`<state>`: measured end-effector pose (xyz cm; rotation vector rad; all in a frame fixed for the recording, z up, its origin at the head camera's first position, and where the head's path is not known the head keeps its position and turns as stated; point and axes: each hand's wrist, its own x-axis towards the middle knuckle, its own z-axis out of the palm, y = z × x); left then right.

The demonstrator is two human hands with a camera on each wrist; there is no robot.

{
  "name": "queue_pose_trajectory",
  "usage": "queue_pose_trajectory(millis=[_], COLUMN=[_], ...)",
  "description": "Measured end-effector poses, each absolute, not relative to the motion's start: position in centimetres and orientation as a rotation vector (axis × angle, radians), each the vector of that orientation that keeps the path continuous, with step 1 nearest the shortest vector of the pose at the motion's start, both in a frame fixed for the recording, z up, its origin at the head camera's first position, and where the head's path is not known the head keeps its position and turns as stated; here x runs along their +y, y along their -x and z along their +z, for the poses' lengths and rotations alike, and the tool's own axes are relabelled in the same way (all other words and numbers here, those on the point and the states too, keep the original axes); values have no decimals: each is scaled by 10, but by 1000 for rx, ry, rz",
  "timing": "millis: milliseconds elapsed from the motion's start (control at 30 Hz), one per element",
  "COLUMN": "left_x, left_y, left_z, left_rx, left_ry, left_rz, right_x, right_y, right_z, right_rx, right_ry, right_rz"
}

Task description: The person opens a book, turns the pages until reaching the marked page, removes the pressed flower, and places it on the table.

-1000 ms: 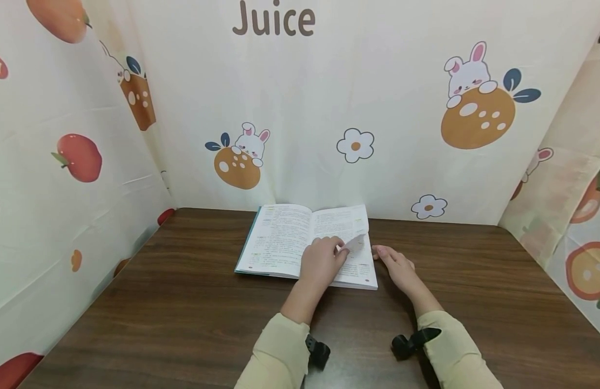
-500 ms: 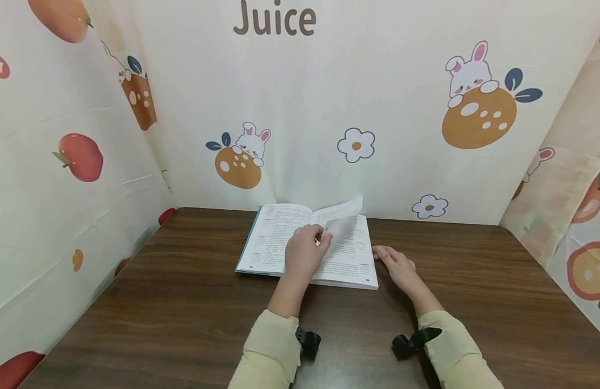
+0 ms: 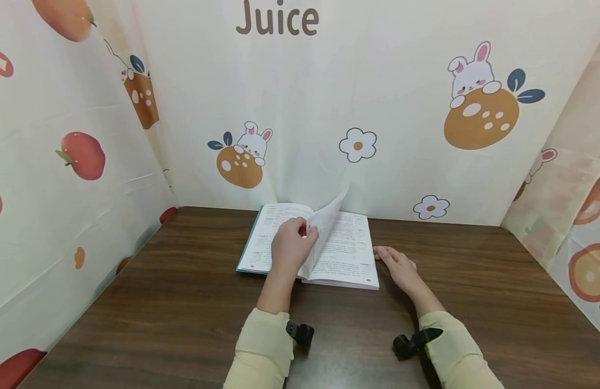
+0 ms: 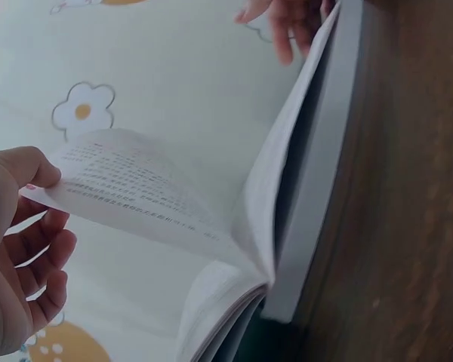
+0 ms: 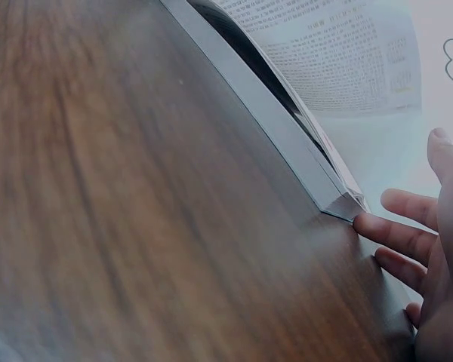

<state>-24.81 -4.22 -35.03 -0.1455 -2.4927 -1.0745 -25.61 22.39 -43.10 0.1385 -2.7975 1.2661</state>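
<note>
At the far edge of the dark wooden tabletop (image 3: 183,313), an open book (image 3: 348,259) lies just in front of a printed curtain (image 3: 309,92), its teal cover showing only as a thin strip along the left and lower edges. The hands are apart from each other. The left hand (image 3: 290,248) pinches one page (image 3: 325,224) with its thumb on the near face, the forefinger partly hidden behind the paper; the page stands up in a curve, and its tip blends into the pale cloth behind. Hand and wrist cover some of the left-hand side of the book, and the print is too small to read. The right hand (image 3: 397,268) rests with fingers loosely extended beside the book's right edge; whether a fingertip touches the corner or only comes close, I cannot tell. The right wrist view cuts this hand off at its border, and the left wrist view catches only some fingers at the top. Both sleeves (image 3: 265,346) run out of the head view's bottom edge.
</note>
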Motion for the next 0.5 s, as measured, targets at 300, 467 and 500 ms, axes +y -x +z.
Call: queue_pose_trajectory(millis=[300, 467, 500], left_x=[-72, -88, -91], left_y=[253, 256, 256], left_z=[-350, -352, -352], left_rx=[-2473, -2474, -2473], left_ry=[-28, -125, -139], left_rz=[-1215, -1270, -1281], right_x=[224, 223, 223], right_y=[256, 256, 256], right_z=[-431, -431, -431], right_rx=[-2790, -2787, -2788], right_ry=[-132, -139, -140], right_rz=[1289, 1279, 1276])
